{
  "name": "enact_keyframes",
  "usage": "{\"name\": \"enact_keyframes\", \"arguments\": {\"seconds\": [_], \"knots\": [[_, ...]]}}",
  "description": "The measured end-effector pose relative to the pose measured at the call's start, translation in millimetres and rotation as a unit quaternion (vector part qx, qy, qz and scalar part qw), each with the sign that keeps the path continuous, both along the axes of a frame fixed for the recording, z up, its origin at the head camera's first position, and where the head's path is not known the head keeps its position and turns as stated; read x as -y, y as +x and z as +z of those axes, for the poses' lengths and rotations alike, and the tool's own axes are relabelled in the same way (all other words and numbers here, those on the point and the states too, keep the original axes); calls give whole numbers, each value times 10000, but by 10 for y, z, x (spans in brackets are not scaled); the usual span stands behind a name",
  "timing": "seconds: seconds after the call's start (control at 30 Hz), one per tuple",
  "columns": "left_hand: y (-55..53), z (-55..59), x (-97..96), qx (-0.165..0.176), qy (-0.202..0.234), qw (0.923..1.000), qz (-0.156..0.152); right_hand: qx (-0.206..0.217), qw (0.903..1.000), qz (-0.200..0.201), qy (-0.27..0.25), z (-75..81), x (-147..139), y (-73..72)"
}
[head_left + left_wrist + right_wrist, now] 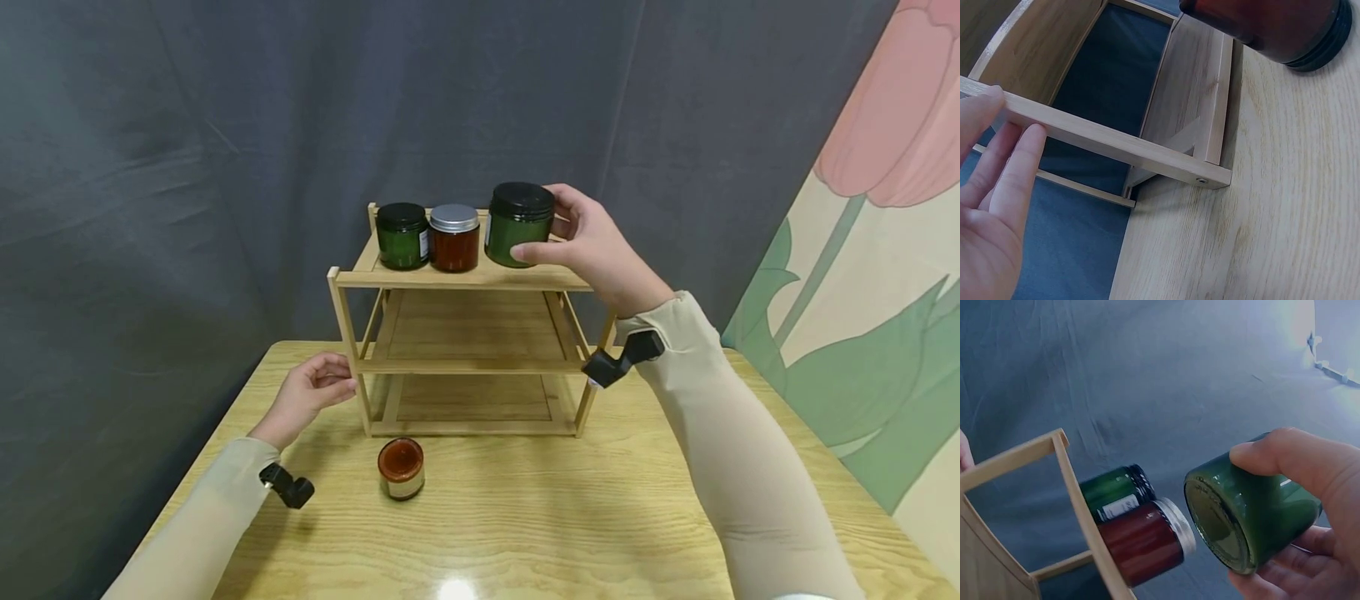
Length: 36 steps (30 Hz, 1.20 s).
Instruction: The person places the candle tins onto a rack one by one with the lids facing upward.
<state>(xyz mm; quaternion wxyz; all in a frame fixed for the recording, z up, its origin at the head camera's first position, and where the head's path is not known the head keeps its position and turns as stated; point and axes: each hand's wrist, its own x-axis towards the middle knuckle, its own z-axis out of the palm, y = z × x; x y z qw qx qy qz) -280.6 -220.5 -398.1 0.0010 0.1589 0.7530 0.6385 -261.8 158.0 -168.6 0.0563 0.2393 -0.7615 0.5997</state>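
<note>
My right hand (600, 246) grips a green glass jar with a black lid (519, 227), thumb in front and fingers behind. In the right wrist view the underside of this green jar (1254, 506) shows, raised off the board. Beside it on the top tier of a wooden shelf rack (457, 281) stand an amber jar with a silver lid (454, 242) and another green jar with a black lid (402, 239). My left hand (307, 396) pinches the rack's left front post (1104, 139) between thumb and fingertips.
An amber glass jar without a lid (401, 471) stands on the wooden table (510, 517) before the rack's left front corner. Two lower tiers sit beneath the jars. A dark curtain (300, 108) hangs behind, and a tulip-patterned panel (862, 250) is on the right.
</note>
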Motion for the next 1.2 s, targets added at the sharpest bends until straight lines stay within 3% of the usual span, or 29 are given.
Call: {"name": "enact_keyframes", "arguments": {"seconds": [0.23,0.43,1.2], "knots": [[-4,-20,9,-96,-39,9999,27,-215,9997,-49,-92,113,18,-101],[-12,-13,14,-116,-37,9999,12,-163,9996,-216,60,159,20,-167],[-19,-16,11,-40,-155,9998,99,412,9934,-776,740,-36,79,-400]]}}
